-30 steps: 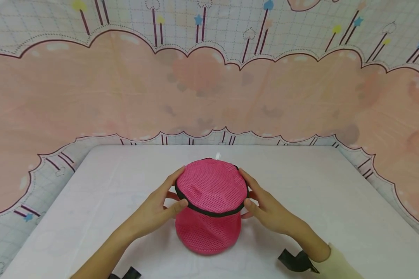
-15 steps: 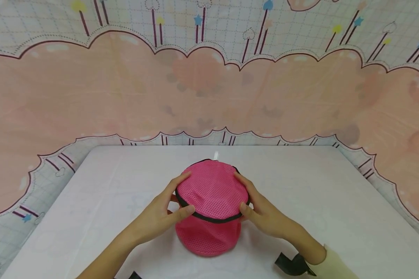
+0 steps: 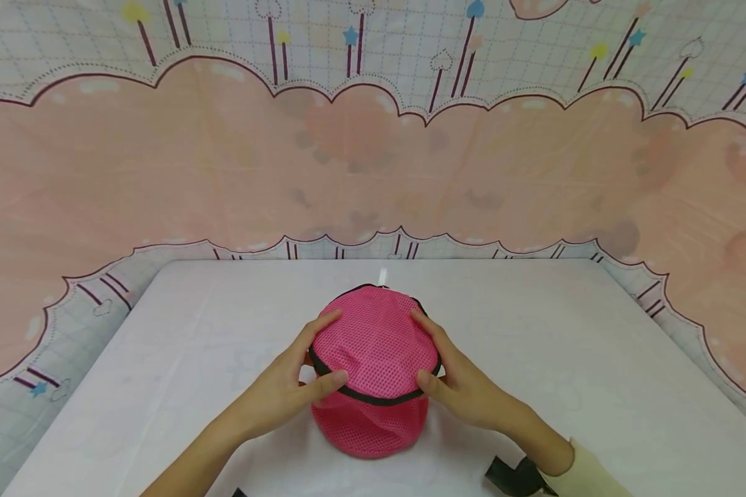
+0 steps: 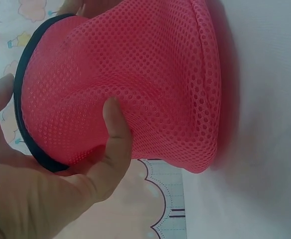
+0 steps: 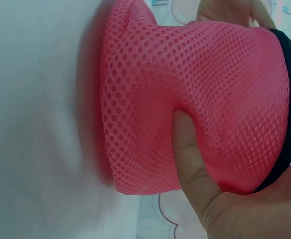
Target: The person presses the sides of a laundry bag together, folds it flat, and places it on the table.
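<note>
A pink mesh laundry bag (image 3: 376, 338) with black trim round its top stands upright on the white table, its lower mesh side bulging towards me. My left hand (image 3: 289, 383) grips the upper left edge, thumb over the near trim and index fingertip on the mesh top. Opposite it, my right hand (image 3: 466, 386) holds the upper right edge the same way. In the left wrist view, one finger (image 4: 116, 129) lies against the creased side of the bag. A finger (image 5: 190, 154) dents the mesh side in the right wrist view. Other fingers are partly hidden by the bag.
The white table (image 3: 161, 345) spreads around the bag, and a patterned peach and white cloth (image 3: 255, 159) hangs behind it. A small white tab (image 3: 383, 277) shows just beyond the bag's top. A black strap (image 3: 514, 476) sits by the right sleeve (image 3: 587, 473).
Both hands have shifted inward from the sides, so fingertips and thumbs now lie over the trim onto the mesh top. The bag's near top edge has come lower and towards me.
</note>
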Demonstrator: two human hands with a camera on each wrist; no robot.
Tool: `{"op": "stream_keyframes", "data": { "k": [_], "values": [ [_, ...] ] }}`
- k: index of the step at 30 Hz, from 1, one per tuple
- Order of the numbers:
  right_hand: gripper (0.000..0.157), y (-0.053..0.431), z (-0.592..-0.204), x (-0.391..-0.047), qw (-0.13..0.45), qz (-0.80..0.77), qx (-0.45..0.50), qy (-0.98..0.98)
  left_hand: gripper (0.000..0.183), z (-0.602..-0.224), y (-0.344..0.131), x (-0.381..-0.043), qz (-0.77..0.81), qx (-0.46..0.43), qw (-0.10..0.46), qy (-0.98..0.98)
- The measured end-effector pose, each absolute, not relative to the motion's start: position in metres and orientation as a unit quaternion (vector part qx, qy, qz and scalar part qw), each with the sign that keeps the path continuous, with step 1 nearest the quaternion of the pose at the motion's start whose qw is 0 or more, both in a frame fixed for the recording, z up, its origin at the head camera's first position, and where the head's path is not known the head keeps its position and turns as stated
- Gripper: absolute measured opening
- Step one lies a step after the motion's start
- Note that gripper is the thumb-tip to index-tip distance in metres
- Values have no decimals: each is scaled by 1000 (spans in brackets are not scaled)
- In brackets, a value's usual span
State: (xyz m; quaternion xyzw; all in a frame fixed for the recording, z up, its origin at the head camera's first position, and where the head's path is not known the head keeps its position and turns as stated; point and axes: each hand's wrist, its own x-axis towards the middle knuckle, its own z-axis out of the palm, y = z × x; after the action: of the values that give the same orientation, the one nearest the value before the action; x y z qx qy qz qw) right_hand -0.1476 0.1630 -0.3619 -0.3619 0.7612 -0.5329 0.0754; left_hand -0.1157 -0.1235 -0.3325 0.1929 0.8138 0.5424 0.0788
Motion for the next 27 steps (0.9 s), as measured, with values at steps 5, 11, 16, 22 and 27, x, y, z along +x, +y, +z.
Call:
{"op": "stream_keyframes", "data": {
  "k": [5, 11, 16, 22, 27],
  "values": [
    [75, 161, -363, -145, 76, -530, -345, 771, 71, -335, -122, -116, 565, 194, 98, 796],
    [76, 157, -364, -144, 77, -537, -337, 769, 72, -339, -121, -116, 583, 195, 113, 781],
    [76, 156, -366, -144, 65, -545, -337, 765, 72, -341, -120, -116, 593, 196, 121, 772],
    [75, 154, -369, -144, 62, -560, -331, 757, 72, -342, -117, -117, 595, 199, 127, 768],
    [72, 152, -372, -144, 50, -556, -326, 763, 71, -345, -116, -117, 601, 196, 124, 765]
  ]
}}
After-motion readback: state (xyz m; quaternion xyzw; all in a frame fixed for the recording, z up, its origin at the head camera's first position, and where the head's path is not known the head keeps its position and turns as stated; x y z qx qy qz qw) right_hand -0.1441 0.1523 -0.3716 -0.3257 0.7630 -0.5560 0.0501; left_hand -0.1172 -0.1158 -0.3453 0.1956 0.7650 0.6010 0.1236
